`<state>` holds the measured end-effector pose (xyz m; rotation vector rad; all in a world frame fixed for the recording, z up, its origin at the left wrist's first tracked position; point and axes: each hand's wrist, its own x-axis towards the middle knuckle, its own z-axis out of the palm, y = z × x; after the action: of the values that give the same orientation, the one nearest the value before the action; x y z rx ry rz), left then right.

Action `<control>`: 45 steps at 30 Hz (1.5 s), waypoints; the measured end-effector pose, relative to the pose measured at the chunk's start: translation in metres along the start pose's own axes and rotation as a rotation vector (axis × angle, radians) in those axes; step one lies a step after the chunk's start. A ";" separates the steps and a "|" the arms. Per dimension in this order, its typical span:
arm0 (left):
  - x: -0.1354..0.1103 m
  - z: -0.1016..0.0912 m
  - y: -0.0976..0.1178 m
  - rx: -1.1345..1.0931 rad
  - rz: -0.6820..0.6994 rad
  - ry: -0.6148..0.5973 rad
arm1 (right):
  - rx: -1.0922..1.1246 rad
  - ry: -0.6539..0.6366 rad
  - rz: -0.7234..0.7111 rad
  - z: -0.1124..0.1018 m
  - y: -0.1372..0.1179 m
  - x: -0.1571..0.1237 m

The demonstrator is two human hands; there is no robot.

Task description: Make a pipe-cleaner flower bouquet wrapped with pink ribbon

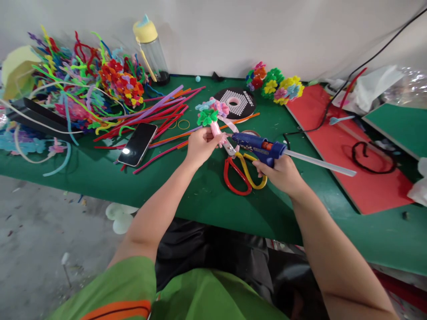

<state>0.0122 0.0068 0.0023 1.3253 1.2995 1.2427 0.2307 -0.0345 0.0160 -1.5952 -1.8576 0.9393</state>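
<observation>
My left hand (202, 146) is closed around the stem of a small pipe-cleaner flower bouquet (211, 113). Its flowers are green, blue and pink, and pink ribbon wraps the stem. In my right hand (282, 171) is a blue glue gun (260, 146), with a long clear glue stick (322, 162) jutting from its back. The gun's nozzle points left, close to the wrapped stem; whether they touch I cannot tell. Scissors (237, 178) with one red and one yellow handle lie beneath the gun. Behind the bouquet rests a black ribbon spool (242, 104).
Loose pipe cleaners (167, 111) and a phone (138, 144) lie left of my hands. A heap of colourful pipe-cleaner flowers (120, 82) and a bottle (151, 53) stand behind. Finished-looking bouquets (273, 84) sit at the back. A red board (347, 155) and black cord (328, 106) are right.
</observation>
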 end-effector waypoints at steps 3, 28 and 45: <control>0.000 0.000 -0.001 0.004 0.003 0.000 | -0.002 -0.001 -0.012 0.000 -0.001 0.000; 0.002 0.001 0.000 -0.084 -0.014 0.032 | -0.048 0.013 0.050 0.001 -0.003 -0.001; 0.003 0.001 -0.001 -0.158 -0.063 0.037 | -0.006 0.026 0.034 -0.004 0.002 -0.003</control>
<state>0.0132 0.0104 0.0018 1.1464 1.2327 1.3030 0.2359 -0.0370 0.0168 -1.6401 -1.8221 0.9243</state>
